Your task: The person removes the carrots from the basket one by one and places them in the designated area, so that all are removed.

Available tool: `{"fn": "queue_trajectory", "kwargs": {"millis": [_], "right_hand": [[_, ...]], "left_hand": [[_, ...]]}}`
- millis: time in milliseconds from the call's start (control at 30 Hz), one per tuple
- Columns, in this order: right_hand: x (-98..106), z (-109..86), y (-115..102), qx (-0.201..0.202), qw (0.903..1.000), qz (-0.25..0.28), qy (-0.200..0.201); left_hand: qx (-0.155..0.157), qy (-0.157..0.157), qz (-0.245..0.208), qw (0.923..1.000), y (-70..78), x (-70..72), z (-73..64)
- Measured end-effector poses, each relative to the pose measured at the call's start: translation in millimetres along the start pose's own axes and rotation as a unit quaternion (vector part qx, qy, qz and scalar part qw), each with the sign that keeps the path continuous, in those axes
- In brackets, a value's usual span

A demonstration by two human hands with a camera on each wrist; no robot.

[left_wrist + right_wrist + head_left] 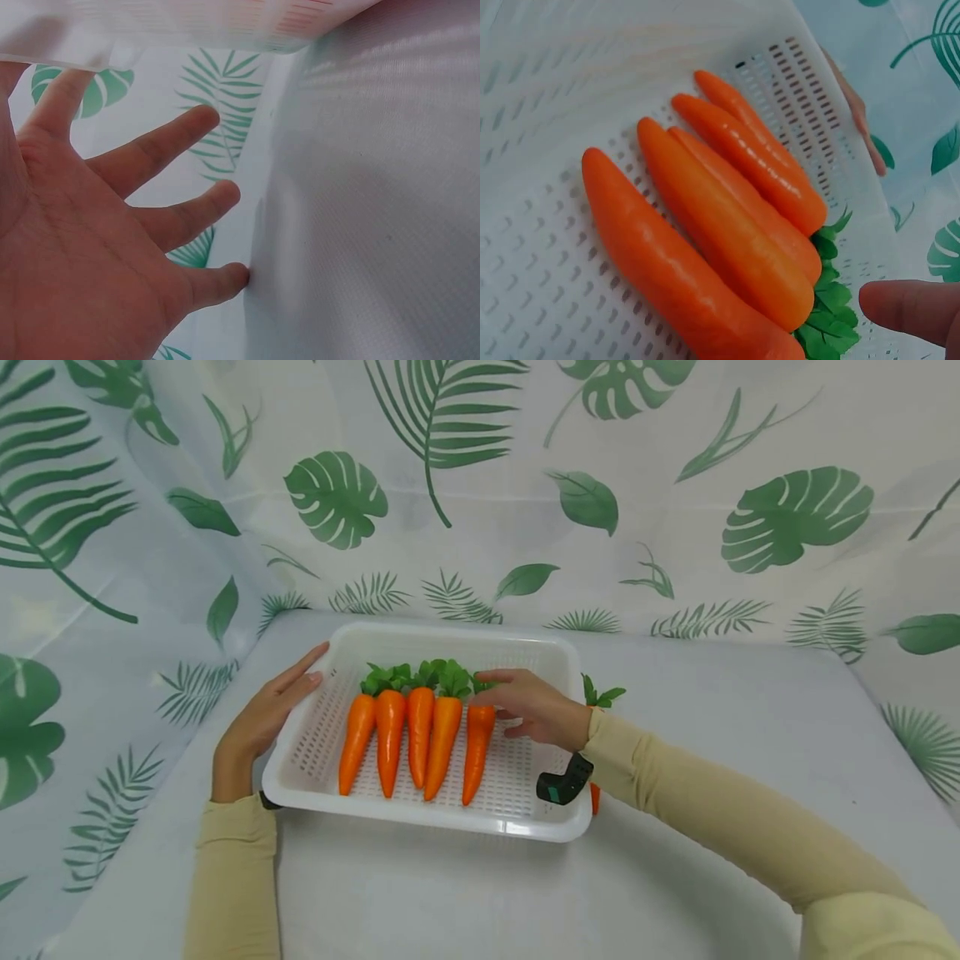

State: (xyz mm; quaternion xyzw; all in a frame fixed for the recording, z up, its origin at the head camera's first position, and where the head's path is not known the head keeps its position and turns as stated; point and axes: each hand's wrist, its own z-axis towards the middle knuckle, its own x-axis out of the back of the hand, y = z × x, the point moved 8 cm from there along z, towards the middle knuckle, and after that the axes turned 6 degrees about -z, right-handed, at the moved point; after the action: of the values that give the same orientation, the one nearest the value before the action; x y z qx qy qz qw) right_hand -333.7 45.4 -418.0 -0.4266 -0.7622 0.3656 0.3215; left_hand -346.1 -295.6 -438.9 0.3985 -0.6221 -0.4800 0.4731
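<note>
A white perforated plastic basket (420, 817) holds several orange carrots (388, 735) with green leafy tops, laid side by side. My left hand (262, 718) is at the basket's left end, fingers extended against its side. The left wrist view shows that palm (90, 247) with spread fingers, partly under the basket. Over the leaves of the rightmost carrot (478, 747) hovers my right hand (532, 703), its fingers loosely bent and partly covering those leaves. In the right wrist view a straight digit (907, 307) is apart from the leaves (832, 315).
Another carrot's leafy top (602, 695) shows beyond the basket's right side, its body mostly hidden by the sleeve (675, 772) and basket. A black strap device (564, 781) sits at the right wrist. Leaf-patterned cloth (480, 543) stands behind the white table (750, 718).
</note>
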Motion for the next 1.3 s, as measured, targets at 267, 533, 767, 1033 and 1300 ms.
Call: {"fn": "queue_trajectory", "kwargs": {"millis": [267,533,767,1033,1300], "right_hand": [[-9,7.8,-3,-0.013,0.9999,0.01,-0.001],[-14,14.1,-3,-0.019,0.9995,-0.008,0.026],[-18,18.7,1,-0.007,0.9984,-0.035,0.045],[-20,21.6,-3,0.035,0.9916,-0.109,0.06],[-15,24.3,-4,0.044,0.9921,-0.098,0.065]], "left_hand": [[-0.003,0.003,-0.002,1.0,-1.5,0.0,-1.8],[0.004,0.004,0.002,1.0,-2.1,-1.7,-1.8],[0.002,0.001,-0.001,1.0,-0.7,-1.6,-0.5],[0.002,-0.001,-0.005,1.0,-0.9,-1.0,-0.5],[0.002,-0.002,-0.009,1.0,-0.3,-2.6,-0.1]]}}
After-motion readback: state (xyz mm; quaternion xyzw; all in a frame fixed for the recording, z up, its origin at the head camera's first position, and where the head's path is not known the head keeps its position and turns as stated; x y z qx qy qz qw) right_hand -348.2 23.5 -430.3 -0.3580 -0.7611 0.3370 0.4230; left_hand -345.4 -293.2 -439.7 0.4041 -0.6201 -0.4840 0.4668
